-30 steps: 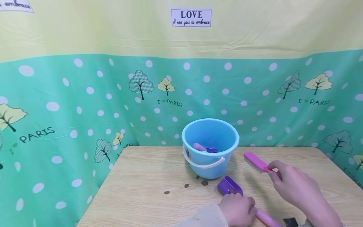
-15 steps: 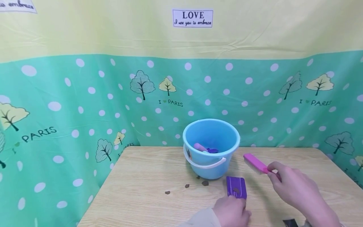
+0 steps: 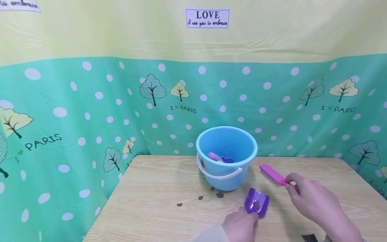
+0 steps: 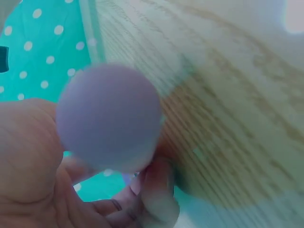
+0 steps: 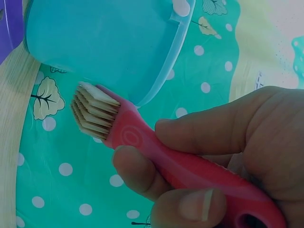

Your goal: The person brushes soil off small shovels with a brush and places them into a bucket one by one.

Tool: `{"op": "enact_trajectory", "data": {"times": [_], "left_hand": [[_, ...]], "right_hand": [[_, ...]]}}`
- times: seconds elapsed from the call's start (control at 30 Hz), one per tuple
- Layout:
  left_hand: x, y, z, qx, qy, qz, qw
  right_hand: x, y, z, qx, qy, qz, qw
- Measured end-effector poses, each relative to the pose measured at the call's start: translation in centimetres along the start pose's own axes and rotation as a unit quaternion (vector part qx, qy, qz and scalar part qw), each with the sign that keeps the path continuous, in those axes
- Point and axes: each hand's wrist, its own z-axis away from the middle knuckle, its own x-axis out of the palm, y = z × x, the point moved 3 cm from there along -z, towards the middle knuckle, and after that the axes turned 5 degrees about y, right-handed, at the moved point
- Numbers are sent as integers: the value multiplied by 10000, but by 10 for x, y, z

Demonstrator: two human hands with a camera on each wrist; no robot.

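My left hand (image 3: 240, 225) grips a toy shovel by its pinkish handle (image 4: 109, 118), whose round end fills the middle of the left wrist view. The shovel's purple scoop (image 3: 262, 202) points forward on the near side of the bucket, its hollow facing up, and a small brown piece (image 3: 256, 205) lies in it. To the right, my right hand (image 3: 314, 198) holds a pink brush (image 3: 273, 174) by its handle, thumb and fingers around it. The brush's pale bristles (image 5: 95, 114) show in the right wrist view, apart from the scoop.
A light blue bucket (image 3: 226, 179) with a white handle stands behind the scoop, with a pink and purple toy (image 3: 215, 156) inside. Several brown bits (image 3: 219, 195) lie on the wooden table (image 3: 145, 201) in front of it. A polka-dot curtain (image 3: 169, 134) hangs behind.
The left hand has moved left and turned the shovel: its scoop has swung from pointing up-left to pointing up-right, shifting rightward. The right hand and brush have stayed almost still.
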Motion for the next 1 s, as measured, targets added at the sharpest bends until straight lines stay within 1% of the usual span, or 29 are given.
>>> {"op": "enact_trajectory", "data": {"times": [0.13,0.3,0.37,0.43,0.53,0.73,0.9,1.0], "left_hand": [[0,-4,2,-148,-86,201,9997],[-3,-8,4,-484,-122,443,9978],[-4,-11,4,-604,-230,606,9961],[-5,-16,5,-633,-361,773,9943],[-8,-22,7,-549,-487,1008,9922],[-13,-33,11,-334,-308,1389,9893],[-14,-38,14,-125,-274,1580,9870],[-16,-41,16,-67,-233,1663,9858]], "right_hand": [[0,-1,-1,45,-56,-1,10000],[1,-2,-1,71,-94,-12,9999],[1,-2,-1,75,-94,-6,9999],[1,-3,-1,70,-90,-1,9999],[1,-3,-1,63,-85,2,9999],[2,-5,1,-23,-35,18,10000],[3,-8,3,-122,40,32,9999],[4,-9,4,-176,90,29,9998]]}}
